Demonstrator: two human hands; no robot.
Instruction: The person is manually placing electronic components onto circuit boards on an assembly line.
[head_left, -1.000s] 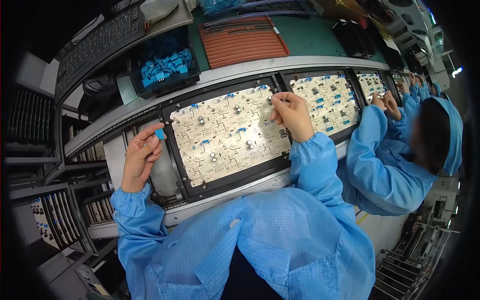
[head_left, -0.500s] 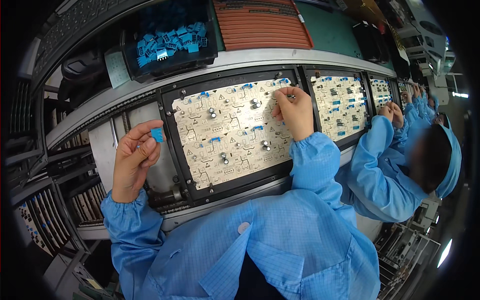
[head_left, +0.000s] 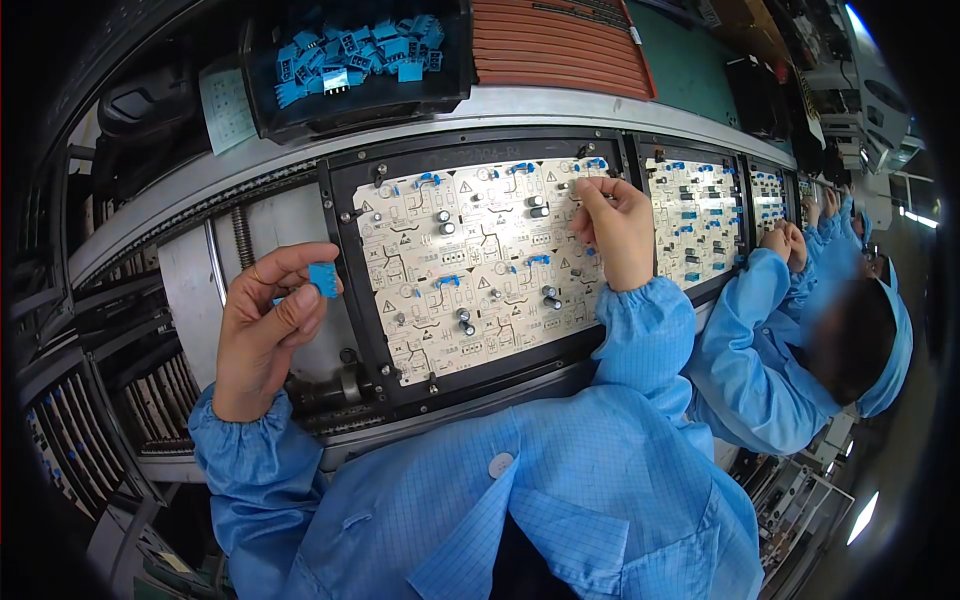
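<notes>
Holding: our left hand (head_left: 270,325) pinches a blue connector (head_left: 322,279), board's (head_left: 475,215) nine o'clock.
Right hand (head_left: 618,232): fingers narrowed, two o'clock; contents hidden.
Board: capacitors (head_left: 446,222) seated; no connectors that we see.
Bin (head_left: 360,120): loose connectors (head_left: 410,72), eleven o'clock.

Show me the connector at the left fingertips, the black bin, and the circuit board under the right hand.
Connector (head_left: 322,277): head view, on its blue face.
Black bin (head_left: 365,116): head view, on its near wall.
Circuit board (head_left: 481,258): head view, on its surface near the middle.
</notes>
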